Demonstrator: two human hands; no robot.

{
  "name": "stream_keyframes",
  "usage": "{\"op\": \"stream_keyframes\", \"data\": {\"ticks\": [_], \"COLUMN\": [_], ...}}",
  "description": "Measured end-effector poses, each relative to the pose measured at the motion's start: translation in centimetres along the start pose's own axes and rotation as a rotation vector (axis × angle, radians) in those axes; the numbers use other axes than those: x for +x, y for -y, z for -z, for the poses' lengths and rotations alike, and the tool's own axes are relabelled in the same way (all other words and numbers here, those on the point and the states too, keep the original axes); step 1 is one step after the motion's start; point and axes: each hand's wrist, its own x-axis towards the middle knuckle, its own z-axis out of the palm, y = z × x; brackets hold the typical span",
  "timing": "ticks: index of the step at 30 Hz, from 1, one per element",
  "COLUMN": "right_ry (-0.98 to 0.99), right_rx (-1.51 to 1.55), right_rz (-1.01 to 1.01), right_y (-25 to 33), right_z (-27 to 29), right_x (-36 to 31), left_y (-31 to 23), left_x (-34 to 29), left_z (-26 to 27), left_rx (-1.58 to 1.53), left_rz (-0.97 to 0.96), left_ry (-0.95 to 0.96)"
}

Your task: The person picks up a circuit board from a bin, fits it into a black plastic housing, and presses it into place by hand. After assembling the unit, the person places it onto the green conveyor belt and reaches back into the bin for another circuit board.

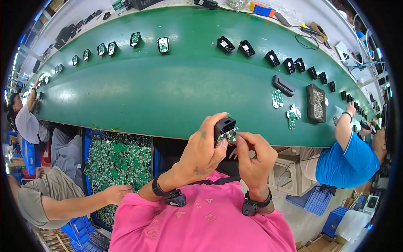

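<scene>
My left hand is wrapped round a small black plastic housing, held up just off the table's near edge. A green and white circuit board sits tilted at the housing's near side, with the left thumb below it. My right hand is closed, its thumb and forefinger pinched at the board's right edge. A bit of red wire shows between the hands; where it ends is hidden by the fingers. On the table to the right lie two loose circuit boards and a closed-looking black case.
A black tray of small metal parts stands at the right. Curved rows of black housings and board-filled housings line the green table. A bin of circuit boards is at my left, beside a co-worker's arm. Another co-worker sits at right.
</scene>
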Motion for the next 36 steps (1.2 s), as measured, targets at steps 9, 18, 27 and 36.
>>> {"op": "stream_keyframes", "data": {"ticks": [9,18,27,36], "right_ry": [-0.036,0.200,0.309,0.532], "right_rx": [-0.449,-0.753,-0.939,-0.662], "right_rz": [0.516,0.658,0.773,0.333], "right_y": [-0.1,-0.1,-0.2,-0.8], "right_z": [0.7,2.3,2.5,3.4], "right_x": [1.0,1.9,2.0,1.4], "left_y": [-0.1,-0.2,0.2,0.0], "left_x": [0.5,0.5,0.5,0.5], "left_z": [0.0,-0.7,-1.4,-1.5], "left_rx": [0.103,0.180,0.321,0.227], "left_rz": [0.029,0.025,0.010,0.020], "left_ry": [-0.038,-0.045,0.047,0.077]}}
